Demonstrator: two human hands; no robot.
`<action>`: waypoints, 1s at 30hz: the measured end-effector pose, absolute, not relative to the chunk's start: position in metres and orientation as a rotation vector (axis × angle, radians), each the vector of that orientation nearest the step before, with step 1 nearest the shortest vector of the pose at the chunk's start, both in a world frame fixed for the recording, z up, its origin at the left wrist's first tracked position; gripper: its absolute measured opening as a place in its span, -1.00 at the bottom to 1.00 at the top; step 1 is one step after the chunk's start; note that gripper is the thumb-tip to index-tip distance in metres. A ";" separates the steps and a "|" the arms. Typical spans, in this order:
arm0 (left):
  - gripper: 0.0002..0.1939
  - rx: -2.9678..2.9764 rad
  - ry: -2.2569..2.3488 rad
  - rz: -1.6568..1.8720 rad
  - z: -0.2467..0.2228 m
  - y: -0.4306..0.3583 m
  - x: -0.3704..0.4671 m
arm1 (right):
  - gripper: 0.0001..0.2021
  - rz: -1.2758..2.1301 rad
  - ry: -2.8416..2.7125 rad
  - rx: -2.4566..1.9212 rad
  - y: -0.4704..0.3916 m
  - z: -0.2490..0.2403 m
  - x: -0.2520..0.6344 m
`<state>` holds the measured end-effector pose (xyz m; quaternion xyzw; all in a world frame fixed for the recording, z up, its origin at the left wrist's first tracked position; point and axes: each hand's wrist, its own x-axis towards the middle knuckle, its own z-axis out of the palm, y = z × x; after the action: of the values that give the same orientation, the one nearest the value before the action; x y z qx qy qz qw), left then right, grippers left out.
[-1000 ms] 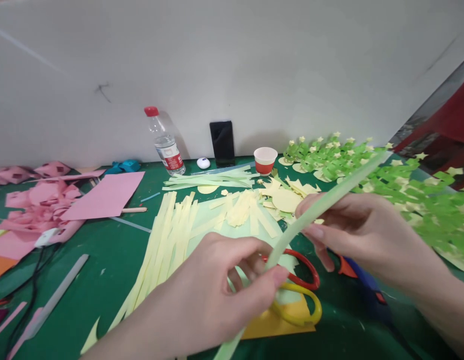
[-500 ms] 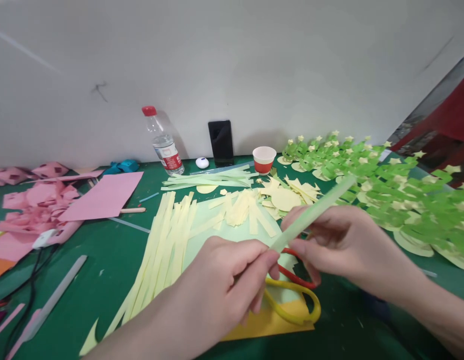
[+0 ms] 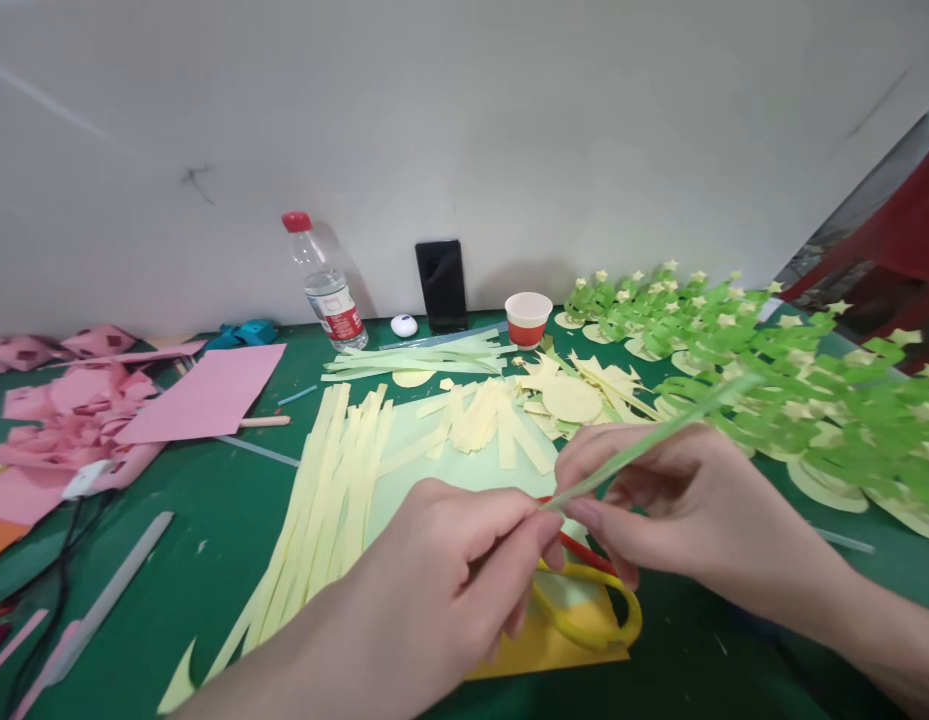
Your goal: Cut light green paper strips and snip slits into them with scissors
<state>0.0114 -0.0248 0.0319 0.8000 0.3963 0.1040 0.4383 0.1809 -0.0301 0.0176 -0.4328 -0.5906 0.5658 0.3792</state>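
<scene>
A narrow pale green paper strip (image 3: pixel 648 440) rises up to the right from between my hands. My left hand (image 3: pixel 471 560) pinches its lower end between thumb and forefinger. Close beside, my right hand (image 3: pixel 674 490) has thumb and forefinger on either side of the same strip, near that end. The strip's far end sticks out free above my right hand. Under both hands lie scissors (image 3: pixel 629 625) with yellow and red handles, partly hidden, on green and orange-yellow paper (image 3: pixel 546 650). Left of my hands, long pale yellow paper strips (image 3: pixel 321 500) are spread out.
Several green paper curls with stars (image 3: pixel 794 380) crowd the right. Yellow cutouts (image 3: pixel 573 395), a paper cup (image 3: pixel 528 320), a black phone (image 3: pixel 442 285) and a water bottle (image 3: pixel 333 295) stand or lie toward the wall. Pink paper pieces (image 3: pixel 81 400) and a black cable (image 3: pixel 63 560) are left.
The strip has turned nearly edge-on and tips lower to the right. My right fingers have come closer to my left fingertips, onto the strip's lower end.
</scene>
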 end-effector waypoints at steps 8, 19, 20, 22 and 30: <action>-0.66 1.968 1.004 0.300 0.035 -0.025 0.009 | -0.94 1.084 -1.487 -1.213 -0.029 0.013 0.200; -0.63 1.935 0.999 0.362 0.034 -0.023 0.009 | -0.99 1.147 -1.508 -1.232 -0.019 0.023 0.211; -0.63 1.929 0.990 0.341 0.033 -0.023 0.010 | -0.98 1.226 -1.538 -1.213 -0.022 0.022 0.204; -0.63 1.930 0.985 0.301 0.031 -0.024 0.012 | -0.94 1.299 -1.569 -1.193 -0.027 0.020 0.192; -0.62 1.966 0.989 0.261 0.032 -0.026 0.010 | -0.98 1.208 -1.467 -1.180 -0.028 0.014 0.195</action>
<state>0.0101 -0.0258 0.0320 0.7937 0.3994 0.1055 0.4464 0.1947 -0.0285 0.0144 -0.4746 -0.5899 0.4857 0.4370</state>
